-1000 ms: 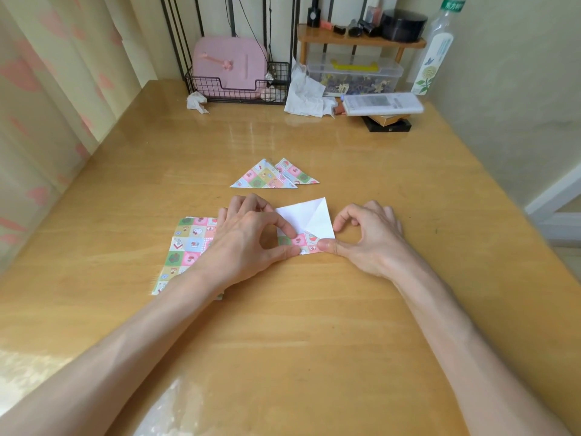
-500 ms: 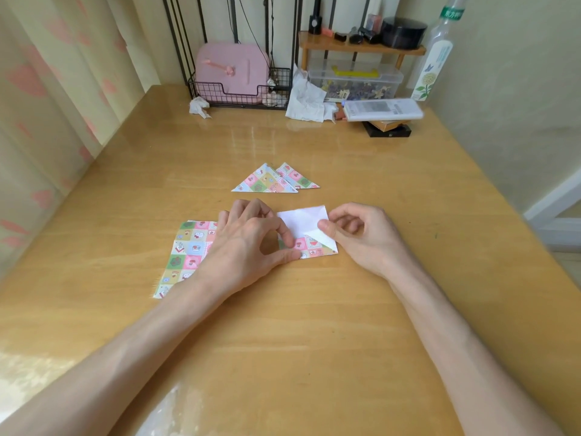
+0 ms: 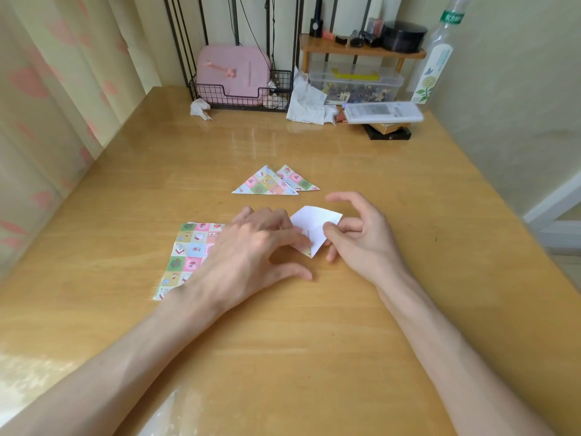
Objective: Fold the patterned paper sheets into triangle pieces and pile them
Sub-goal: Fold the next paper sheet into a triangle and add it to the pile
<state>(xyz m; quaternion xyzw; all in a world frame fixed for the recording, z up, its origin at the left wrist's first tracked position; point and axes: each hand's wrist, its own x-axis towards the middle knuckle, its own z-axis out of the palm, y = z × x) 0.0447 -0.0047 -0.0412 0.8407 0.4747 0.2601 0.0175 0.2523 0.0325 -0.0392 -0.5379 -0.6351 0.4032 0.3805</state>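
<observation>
- Since half a second ago, the white-backed patterned paper piece has turned, its point now toward the person.
- Grip: the right hand pinches its right edge, index raised; the left hand presses its left corner with flattened fingers, seemingly to steady the next crease.
- Unfolded patterned paper sheets lie partly under the left hand on the yellow wooden bench.
- Two finished patterned triangles overlap just beyond; nothing bars that pile.

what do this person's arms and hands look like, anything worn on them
Nothing worn is in view. The left hand and the right hand have no gloves, and no ring, watch or bracelet shows on either. No sleeves show: both forearms are bare from the wrists to the bottom edge of the picture.
</observation>
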